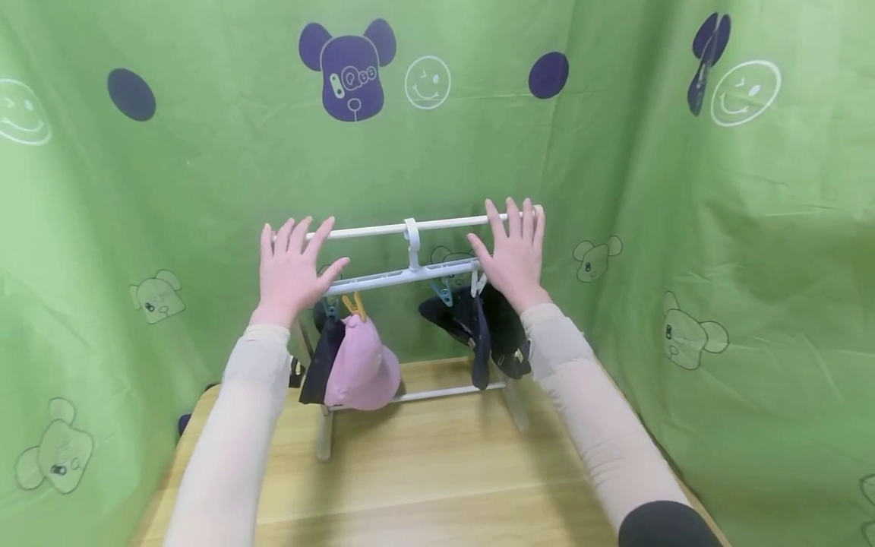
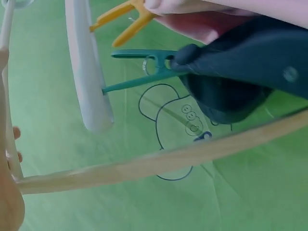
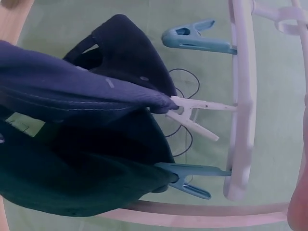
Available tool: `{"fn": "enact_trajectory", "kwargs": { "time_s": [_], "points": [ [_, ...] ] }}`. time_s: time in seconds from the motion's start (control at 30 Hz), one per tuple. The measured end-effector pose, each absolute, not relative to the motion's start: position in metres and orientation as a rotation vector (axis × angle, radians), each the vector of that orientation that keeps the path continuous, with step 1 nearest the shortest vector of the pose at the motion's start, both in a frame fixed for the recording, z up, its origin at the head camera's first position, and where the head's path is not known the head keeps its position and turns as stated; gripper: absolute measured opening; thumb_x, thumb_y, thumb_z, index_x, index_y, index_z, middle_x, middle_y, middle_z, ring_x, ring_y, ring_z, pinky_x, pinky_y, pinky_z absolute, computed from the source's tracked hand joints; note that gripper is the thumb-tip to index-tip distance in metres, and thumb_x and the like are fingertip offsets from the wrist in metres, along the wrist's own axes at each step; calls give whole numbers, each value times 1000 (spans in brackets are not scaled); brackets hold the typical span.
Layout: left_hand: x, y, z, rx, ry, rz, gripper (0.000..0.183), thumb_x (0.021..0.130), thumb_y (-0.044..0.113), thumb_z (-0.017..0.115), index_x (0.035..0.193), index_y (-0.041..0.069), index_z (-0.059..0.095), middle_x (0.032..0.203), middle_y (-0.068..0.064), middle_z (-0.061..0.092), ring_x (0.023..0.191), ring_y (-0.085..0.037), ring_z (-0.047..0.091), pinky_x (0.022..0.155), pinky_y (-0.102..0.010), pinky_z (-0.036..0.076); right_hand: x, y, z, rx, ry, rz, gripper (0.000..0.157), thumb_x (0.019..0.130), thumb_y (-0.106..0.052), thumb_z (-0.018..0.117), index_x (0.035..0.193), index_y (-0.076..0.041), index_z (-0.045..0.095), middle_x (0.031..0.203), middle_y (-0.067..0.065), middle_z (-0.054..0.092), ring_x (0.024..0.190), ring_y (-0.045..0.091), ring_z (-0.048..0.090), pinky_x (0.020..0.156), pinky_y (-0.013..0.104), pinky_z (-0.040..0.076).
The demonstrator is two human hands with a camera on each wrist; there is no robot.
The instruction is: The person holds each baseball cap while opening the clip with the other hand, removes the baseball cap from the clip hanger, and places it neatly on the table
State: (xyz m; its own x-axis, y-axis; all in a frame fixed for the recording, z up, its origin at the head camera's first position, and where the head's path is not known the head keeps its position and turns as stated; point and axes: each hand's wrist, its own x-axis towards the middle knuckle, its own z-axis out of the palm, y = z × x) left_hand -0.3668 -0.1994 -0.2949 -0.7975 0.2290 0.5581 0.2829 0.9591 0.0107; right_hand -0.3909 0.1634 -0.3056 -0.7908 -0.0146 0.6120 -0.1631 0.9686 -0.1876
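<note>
My left hand (image 1: 290, 266) rests on the left end of the rack's white top bar (image 1: 369, 230), fingers straight and spread. At the bar's right end, my right hand (image 1: 516, 262) lies over it the same way. Between them a pale blue clip hanger (image 1: 386, 279) hangs by its hook. On its left side, an orange clip (image 2: 127, 14) pinches a pink cap (image 1: 358, 372) and a green clip (image 2: 144, 79) a black cap (image 1: 319, 368). On the right, a white clip (image 3: 197, 104) pinches a navy cap (image 3: 115, 94), and a blue clip (image 3: 197, 169) another dark cap (image 3: 96, 178).
One more blue clip (image 3: 197, 43) on the hanger pinches nothing. The rack's legs (image 1: 324, 433) and lower bar (image 1: 444, 393) stand at the back of a wooden table (image 1: 424, 471). A green printed curtain (image 1: 225, 175) encloses the back and both sides.
</note>
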Motion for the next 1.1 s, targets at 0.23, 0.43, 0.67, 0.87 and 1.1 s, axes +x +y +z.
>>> {"fn": "enact_trajectory", "kwargs": {
  "time_s": [0.23,0.43,0.67,0.87,1.1],
  "points": [
    [-356,-203,-299,-380,-2529,-112,73,95,62,41,156,32,15,163,-17,15,150,-43,8,123,-55,-5,-387,163,-311,119,-2503,339,74,96,-66,28,156,-33,1,165,8,-6,152,31,-13,122,49,-12],
    [-349,-206,-302,-419,-2473,-159,68,97,52,44,155,22,25,160,-23,19,149,-44,11,125,-50,0,-381,159,-312,146,-2497,372,73,97,-63,30,157,-32,2,165,10,-7,152,31,-11,123,50,-9],
    [-336,-206,-315,-482,-2363,-360,58,97,40,54,148,15,41,157,-25,26,148,-44,17,124,-49,14,-372,156,-324,186,-2429,445,66,100,-55,35,157,-28,15,165,11,-1,153,29,-6,124,51,-2],
    [-321,-204,-323,-492,-2319,-468,53,96,33,57,143,11,47,153,-25,36,144,-46,26,122,-53,20,-364,150,-336,295,-2260,523,59,100,-43,44,151,-15,34,162,17,19,152,33,9,124,50,9],
    [-308,-208,-346,-453,-2300,-612,50,95,30,59,141,12,50,149,-20,43,136,-44,40,114,-60,30,-355,142,-357,449,-2078,545,48,98,-33,49,138,-6,50,147,19,44,145,35,30,120,52,26]
  ]
}}
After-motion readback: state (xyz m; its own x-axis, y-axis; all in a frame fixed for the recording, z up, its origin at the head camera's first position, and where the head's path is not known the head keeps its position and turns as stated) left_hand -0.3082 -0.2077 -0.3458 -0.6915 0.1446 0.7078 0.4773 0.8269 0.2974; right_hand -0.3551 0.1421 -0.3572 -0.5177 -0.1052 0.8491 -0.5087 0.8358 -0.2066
